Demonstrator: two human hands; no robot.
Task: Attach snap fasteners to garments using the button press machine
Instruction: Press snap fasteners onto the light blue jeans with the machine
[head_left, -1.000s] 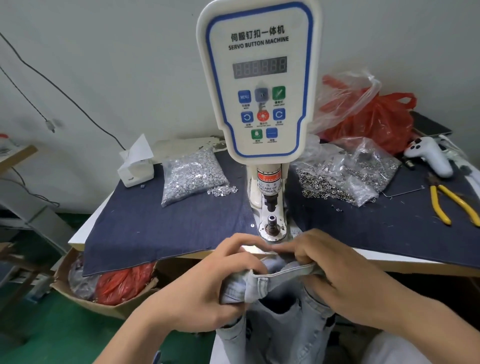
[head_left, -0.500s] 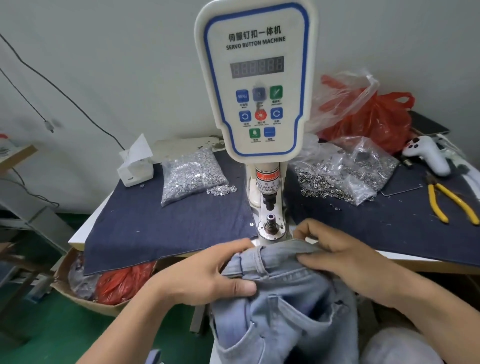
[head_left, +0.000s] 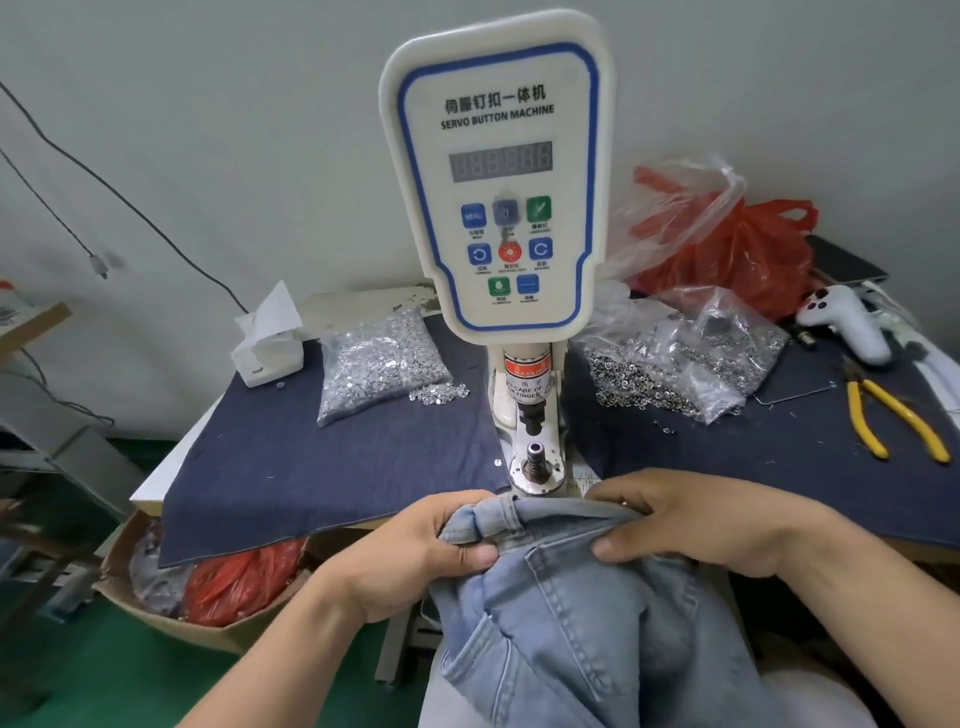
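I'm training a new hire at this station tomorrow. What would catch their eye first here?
The tall white button machine stands dead centre, its die post just beyond the jeans. The left hand and right hand grip the waistband, and bags of fasteners flank it.

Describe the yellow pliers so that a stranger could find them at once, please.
Start at the tall white button machine in the middle, then follow the dark blue cloth to the table's far right edge. The pliers lie there, handles spread, in front of the white controller; nothing else there is yellow.
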